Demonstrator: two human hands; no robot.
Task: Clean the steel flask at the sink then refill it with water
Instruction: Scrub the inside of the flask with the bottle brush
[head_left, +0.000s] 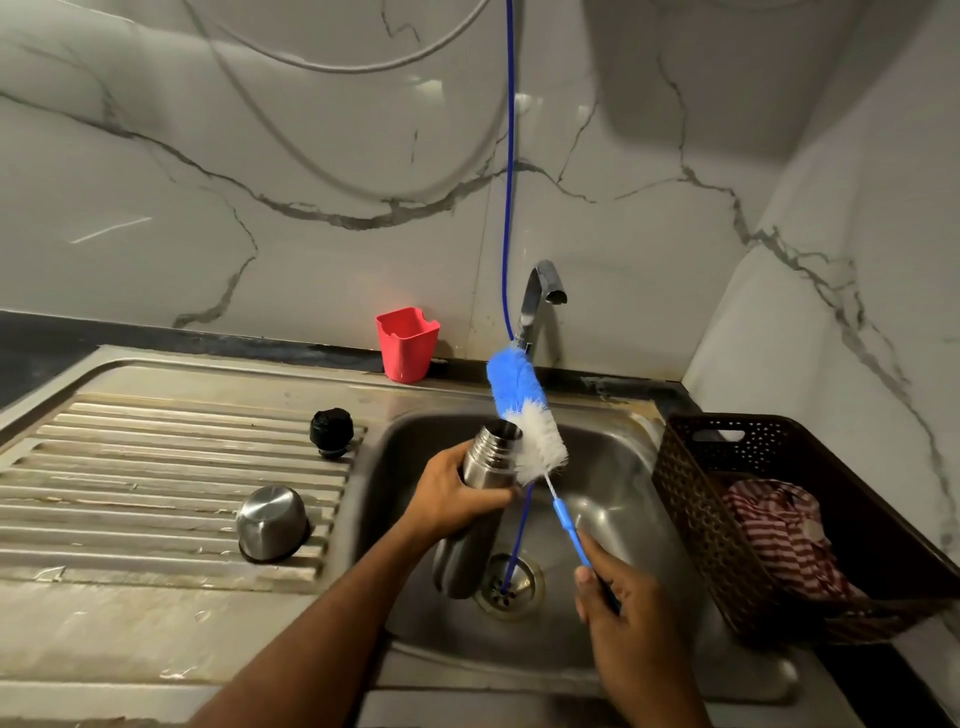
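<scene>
My left hand (457, 496) grips the open steel flask (480, 467) near its neck and holds it tilted over the sink basin (613, 499). My right hand (618, 608) holds the blue handle of a bottle brush (527, 415). The brush's blue and white bristle head sits outside the flask, just right of the mouth. The flask's black stopper (331, 432) and steel cup lid (272, 522), upside down, lie on the ribbed draining board (130, 467). The tap (540, 301) stands behind the basin; no water runs from it.
A thin blue hose (509, 156) hangs from above down into the drain (511, 587). A red plastic holder (406, 343) stands at the wall. At the right of the sink a brown basket (691, 499) holds a red-and-white striped cloth (779, 535).
</scene>
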